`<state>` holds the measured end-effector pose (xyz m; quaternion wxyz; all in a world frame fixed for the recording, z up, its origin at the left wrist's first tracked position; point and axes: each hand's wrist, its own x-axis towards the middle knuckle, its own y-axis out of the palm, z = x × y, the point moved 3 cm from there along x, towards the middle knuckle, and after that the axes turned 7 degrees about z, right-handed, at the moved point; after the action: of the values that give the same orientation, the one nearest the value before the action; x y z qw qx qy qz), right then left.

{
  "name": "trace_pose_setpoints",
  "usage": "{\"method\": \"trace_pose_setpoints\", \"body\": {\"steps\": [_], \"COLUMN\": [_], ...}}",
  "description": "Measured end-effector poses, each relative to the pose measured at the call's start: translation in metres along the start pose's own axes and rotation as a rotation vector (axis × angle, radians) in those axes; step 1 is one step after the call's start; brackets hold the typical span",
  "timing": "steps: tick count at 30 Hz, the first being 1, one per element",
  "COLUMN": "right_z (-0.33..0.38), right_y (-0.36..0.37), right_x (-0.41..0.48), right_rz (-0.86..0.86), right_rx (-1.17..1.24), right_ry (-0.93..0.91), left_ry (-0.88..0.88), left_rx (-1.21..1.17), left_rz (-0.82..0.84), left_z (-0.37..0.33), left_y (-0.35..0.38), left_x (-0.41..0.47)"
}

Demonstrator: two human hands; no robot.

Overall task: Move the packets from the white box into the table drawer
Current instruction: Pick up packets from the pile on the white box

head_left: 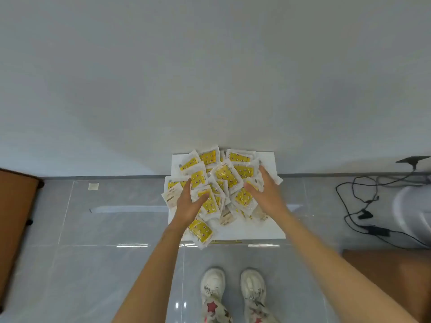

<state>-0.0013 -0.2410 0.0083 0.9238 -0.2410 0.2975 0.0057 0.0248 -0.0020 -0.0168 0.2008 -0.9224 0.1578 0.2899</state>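
packet heap (227,177), wall (210,78) just behind, sides open

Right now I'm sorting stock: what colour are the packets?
The packets are yellow with small red dots and whitish edges; the head view shows it best.

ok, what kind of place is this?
Probably a plain indoor room, home or office: glossy grey floor tiles, a bare white wall, and loose black cables trailing on the floor at the right.
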Motion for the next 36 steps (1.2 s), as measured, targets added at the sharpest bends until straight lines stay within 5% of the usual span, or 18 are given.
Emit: {"method": "trace_pose_setpoints", "body": {"steps": [3,9,19,36], "right_z": [-0.025,-0.059,-0.083,-0.092], "right_y": [0.028,0.086,0.134,0.129], "right_x": [0.032,0.073,0.091,0.097], "right_rz": [0.004,0.014,-0.041,-0.093], "right_rx": [0.232,0.396,0.307,0.197], "right_ry": [0.112,0.195,0.115,0.120], "left_ry": [-0.070,-0.033,0.067,-0.029], "left_rx": [-0.188,-0.134,0.417,0.417], "left_rz": [0.007,-0.062,-0.105,-0.137], "left_z": [0.028,0.078,0.105,0.090], "left_y": [0.010,0.019,0.039,0.039], "left_x": [0.027,0.075,0.102,0.099]}}
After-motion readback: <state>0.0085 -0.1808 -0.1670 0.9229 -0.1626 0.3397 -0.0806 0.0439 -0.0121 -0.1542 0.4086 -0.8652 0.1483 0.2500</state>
